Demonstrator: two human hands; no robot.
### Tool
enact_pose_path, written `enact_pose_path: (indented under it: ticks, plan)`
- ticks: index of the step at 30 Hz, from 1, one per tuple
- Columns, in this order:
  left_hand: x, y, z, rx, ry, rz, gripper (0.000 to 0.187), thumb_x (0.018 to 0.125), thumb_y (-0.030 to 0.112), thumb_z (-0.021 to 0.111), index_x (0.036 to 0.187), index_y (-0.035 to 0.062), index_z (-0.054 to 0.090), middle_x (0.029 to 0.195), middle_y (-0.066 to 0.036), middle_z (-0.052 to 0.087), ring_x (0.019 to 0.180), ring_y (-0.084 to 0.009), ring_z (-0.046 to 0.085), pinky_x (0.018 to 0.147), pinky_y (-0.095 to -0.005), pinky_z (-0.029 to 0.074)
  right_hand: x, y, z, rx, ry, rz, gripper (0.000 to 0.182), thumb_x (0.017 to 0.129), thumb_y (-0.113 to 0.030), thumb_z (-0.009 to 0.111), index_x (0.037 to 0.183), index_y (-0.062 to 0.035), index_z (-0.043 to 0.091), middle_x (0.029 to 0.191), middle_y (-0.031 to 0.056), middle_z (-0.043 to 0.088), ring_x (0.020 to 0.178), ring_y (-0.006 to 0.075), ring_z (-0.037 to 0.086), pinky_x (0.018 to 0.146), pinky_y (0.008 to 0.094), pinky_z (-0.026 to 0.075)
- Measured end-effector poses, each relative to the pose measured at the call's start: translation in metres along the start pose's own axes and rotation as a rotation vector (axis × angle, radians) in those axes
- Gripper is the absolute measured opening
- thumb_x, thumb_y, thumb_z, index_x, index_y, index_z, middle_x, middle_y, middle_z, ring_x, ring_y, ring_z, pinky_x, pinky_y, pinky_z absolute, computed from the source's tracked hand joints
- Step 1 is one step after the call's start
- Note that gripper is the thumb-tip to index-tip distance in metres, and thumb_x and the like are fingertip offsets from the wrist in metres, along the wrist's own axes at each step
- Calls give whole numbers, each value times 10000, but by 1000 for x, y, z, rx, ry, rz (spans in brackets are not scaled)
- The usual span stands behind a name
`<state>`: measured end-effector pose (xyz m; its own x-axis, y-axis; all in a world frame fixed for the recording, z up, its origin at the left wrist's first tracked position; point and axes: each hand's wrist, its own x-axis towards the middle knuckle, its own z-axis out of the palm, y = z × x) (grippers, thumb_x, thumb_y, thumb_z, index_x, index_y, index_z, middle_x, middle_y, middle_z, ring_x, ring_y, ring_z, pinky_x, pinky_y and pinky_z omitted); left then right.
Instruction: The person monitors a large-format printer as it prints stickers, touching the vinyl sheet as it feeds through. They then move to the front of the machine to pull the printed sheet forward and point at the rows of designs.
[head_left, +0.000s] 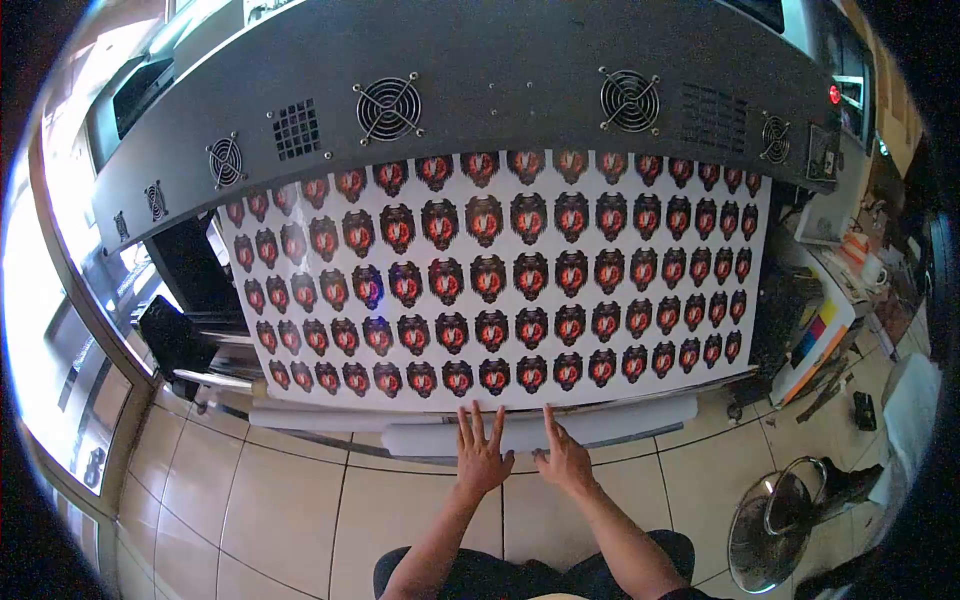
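Observation:
A wide white printed sheet (510,392) hangs out from under a large dark grey printer (510,90). It carries several rows of the same black and red emblem (487,279). At the sheet's lower edge, near its middle, my left hand (483,460) is open with fingers spread and fingertips at the edge. Just to its right, my right hand (566,462) stretches its index finger to the same edge, its other fingers partly bent. Neither hand grips anything. Below the edge lies a white roll (630,421), partly behind my hands.
Round fan grilles (389,109) line the printer's face. A stool with a round seat (768,530) stands on the tiled floor (410,510) at lower right. A box with coloured panels (815,335) is beside the sheet's right side. Glass panels (60,370) run along the left.

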<state>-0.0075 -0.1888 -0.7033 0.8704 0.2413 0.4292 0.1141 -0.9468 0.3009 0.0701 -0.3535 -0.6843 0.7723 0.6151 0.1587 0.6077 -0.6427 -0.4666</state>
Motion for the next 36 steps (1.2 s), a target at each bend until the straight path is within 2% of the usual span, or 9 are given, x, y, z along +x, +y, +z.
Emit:
enact_pose_path:
  ticks: [4,9,10,12,19,21,29,31,36]
  plan:
    - [-1,-2,1,15,-20,6,950,736,330,692,1514,186,167,1522,-307,34,1380,-551,46,1096,-606,192,1,-4,0,10,-98,62,1010,772,-228,661,1499,-90,-26,1274,257,528,1032,409,605,803,445,536]
    - [-1,6,-4,35,20,-20,926,725,298,696,1508,202,211,1534,-274,80,1395,-513,82,1089,-581,225,1,1,6,-18,-100,13,1054,775,-243,667,1490,-96,-94,1258,267,535,994,408,621,784,445,542]
    - [-1,6,-5,52,14,-33,924,725,294,695,1508,203,212,1534,-272,82,1397,-509,84,1089,-579,227,0,1,6,-16,-98,14,1054,775,-243,667,1490,-96,-94,1258,267,535,994,408,621,784,445,542]
    - [-1,5,-4,52,20,-29,925,724,292,696,1507,206,213,1534,-271,82,1397,-508,81,1088,-579,228,-1,-5,3,-3,-95,42,1068,762,-233,691,1497,-100,-73,1151,272,581,900,402,639,753,463,536]
    - [-2,1,-4,-49,10,-10,926,739,286,697,1511,215,192,1538,-269,56,1396,-521,46,1092,-589,210,-3,-4,8,15,35,-6,1073,752,-234,696,1499,-101,-62,1115,268,595,884,393,645,747,463,534]
    - [-1,-3,-4,-34,-26,-3,923,749,307,694,1511,207,182,1530,-289,33,1389,-537,22,1096,-598,196,-2,-2,3,-24,-113,47,1049,781,-245,667,1493,-96,-89,1160,285,575,953,402,634,790,462,533]
    - [-1,-4,-3,-24,-42,-2,910,773,317,686,1513,207,168,1525,-303,18,1383,-549,6,1108,-594,179,-2,-7,1,0,-22,38,1015,782,-240,663,1496,-78,-40,1096,269,607,889,402,647,758,458,535]
    - [-2,-3,-5,-47,25,9,897,750,252,691,1506,249,209,1543,-256,57,1400,-511,58,1069,-589,262,-3,-8,1,-21,-2,35,1006,783,-237,660,1496,-71,-29,1082,263,616,885,399,648,753,457,535]
    - [-1,-3,-6,-11,55,3,880,747,229,673,1503,264,224,1548,-235,88,1409,-485,82,1042,-565,306,-3,-8,0,-50,-47,75,988,781,-200,652,1494,-59,-16,1046,255,632,871,389,651,741,462,529]
